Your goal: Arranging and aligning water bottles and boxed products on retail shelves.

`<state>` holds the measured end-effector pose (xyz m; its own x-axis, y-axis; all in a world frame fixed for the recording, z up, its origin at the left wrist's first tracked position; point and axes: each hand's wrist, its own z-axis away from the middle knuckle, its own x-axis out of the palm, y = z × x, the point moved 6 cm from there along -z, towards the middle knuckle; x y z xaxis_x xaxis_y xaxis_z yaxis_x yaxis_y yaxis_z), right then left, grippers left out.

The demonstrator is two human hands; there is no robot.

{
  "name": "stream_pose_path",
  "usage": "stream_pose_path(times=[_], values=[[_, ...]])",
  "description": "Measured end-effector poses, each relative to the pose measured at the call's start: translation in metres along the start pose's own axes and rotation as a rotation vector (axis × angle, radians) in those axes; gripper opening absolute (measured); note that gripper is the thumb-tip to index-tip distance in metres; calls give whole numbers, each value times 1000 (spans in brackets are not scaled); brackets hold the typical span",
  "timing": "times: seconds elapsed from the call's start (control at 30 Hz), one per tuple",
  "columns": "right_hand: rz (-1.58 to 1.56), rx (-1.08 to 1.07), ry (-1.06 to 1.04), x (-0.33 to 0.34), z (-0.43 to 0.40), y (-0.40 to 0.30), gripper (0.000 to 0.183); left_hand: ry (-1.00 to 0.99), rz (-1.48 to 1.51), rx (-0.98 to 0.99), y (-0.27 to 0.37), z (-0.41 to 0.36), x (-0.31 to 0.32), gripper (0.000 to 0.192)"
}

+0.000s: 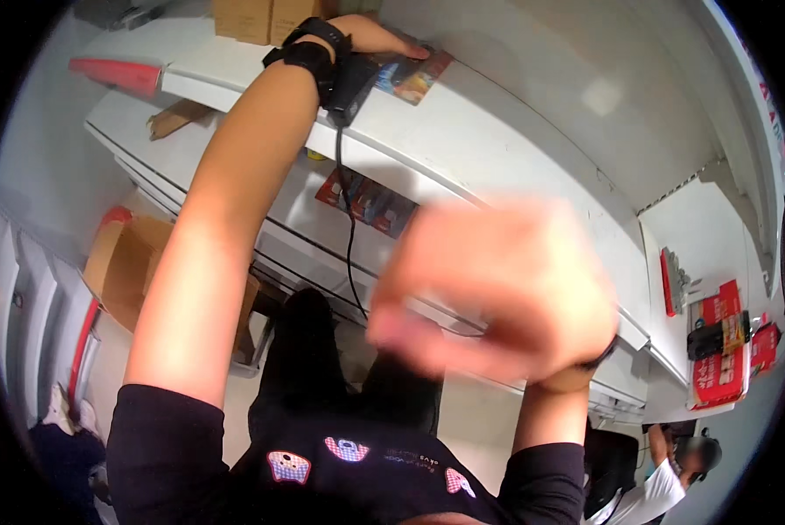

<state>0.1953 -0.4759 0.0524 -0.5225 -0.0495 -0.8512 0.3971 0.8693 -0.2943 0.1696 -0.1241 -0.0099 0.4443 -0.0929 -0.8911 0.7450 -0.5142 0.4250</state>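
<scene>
My left hand (379,38) reaches across the top white shelf (431,141). Its fingertips meet a colourful blister pack (409,79); whether they grip it is hidden. Two black bands circle that wrist. Just below it, a black device (351,92) lies near the shelf's front edge, and a black cable (348,210) hangs from it towards my legs. Close to the camera, my right hand (497,282) is raised in front of the shelves and badly blurred. Its fingers are curled, with a gap between thumb and fingers; nothing held can be made out.
Red blister packs (369,203) lie on the shelf below. Cardboard boxes (241,20) stand at the back, and an open carton (130,262) sits at left. A red box (720,374) with small packs rests on the right shelf. Another person (661,482) is at lower right.
</scene>
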Motion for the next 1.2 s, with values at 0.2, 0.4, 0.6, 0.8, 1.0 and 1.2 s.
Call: stream_pose_path(times=[0.2,0.4,0.6,0.8,1.0,1.2], values=[[90,367,-494,143,109,118,26,33,184,157,29,19,-11,92],[605,698,-13,139,52,232,30,-48,312,126,13,18,-5,87],[376,675,460,157,-16,267,31,-83,271,33,4,0,6,95],[347,705,484,153,-10,286,27,-156,363,20,15,3,9,101],[208,644,483,130,42,269,25,-137,252,48,14,1,4,105],[77,465,61,132,107,188,22,-126,220,98,9,-2,9,102]])
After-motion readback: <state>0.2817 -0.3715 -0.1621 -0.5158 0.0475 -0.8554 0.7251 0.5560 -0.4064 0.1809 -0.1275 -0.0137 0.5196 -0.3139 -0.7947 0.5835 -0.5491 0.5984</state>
